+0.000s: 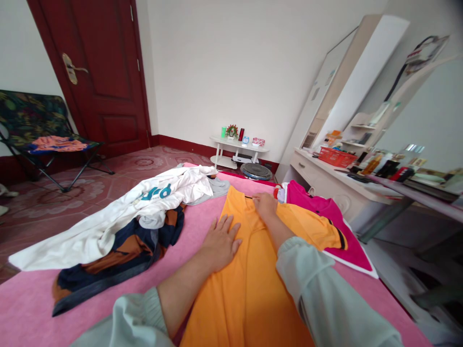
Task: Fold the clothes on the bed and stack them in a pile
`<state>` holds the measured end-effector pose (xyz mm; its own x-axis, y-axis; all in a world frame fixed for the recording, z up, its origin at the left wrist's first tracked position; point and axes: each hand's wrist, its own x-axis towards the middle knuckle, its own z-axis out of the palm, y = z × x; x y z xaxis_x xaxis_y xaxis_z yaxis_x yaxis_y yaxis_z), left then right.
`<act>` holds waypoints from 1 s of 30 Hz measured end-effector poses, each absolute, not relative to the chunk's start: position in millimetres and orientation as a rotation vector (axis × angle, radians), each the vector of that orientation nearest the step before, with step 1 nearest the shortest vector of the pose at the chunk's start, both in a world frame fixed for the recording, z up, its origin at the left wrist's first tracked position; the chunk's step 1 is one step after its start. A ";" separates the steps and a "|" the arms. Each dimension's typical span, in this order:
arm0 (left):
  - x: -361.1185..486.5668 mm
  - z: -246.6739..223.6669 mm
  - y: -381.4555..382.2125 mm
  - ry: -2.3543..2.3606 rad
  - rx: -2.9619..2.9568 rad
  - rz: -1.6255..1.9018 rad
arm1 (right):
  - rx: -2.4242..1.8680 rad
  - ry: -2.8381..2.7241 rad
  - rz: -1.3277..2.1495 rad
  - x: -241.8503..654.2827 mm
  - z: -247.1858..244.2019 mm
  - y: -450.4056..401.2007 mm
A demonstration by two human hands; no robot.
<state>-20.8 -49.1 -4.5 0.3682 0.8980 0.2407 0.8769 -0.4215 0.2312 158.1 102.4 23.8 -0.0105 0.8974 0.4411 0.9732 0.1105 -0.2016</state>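
Observation:
An orange shirt (267, 284) with black trim lies lengthwise in front of me, one sleeve spread to the right. My left hand (221, 242) rests flat on its left side, fingers spread. Up by the collar, my right hand (265, 206) has its fingers bent and closed on the orange fabric; the fingertips are partly hidden. Beneath the sleeve is a magenta garment (327, 206) with white edging. To the left lie a white top (119, 208) with teal lettering and a navy and brown garment (133, 248).
The clothes lie on a pink bedspread (206, 217). A dressing table (325, 176) with a red basket (336, 157) and several bottles stands at right. Beyond the bed are a small white table (237, 143) and a round dark object (256, 170). A folding chair (36, 120) stands left.

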 end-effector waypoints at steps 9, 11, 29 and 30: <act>-20.2 -7.5 -49.0 1.690 2.558 0.542 | -1.970 -1.835 -0.344 147.3 13.3 112.5; -19.5 -7.7 -49.6 1.702 2.561 0.541 | -2.032 -1.786 -0.352 148.8 13.3 111.1; -21.2 -6.1 -48.9 1.694 2.548 0.473 | -1.728 -2.470 -0.094 136.6 3.3 65.7; -21.5 -6.0 -48.9 1.690 2.549 0.477 | -1.710 -2.459 -0.140 140.8 3.4 57.6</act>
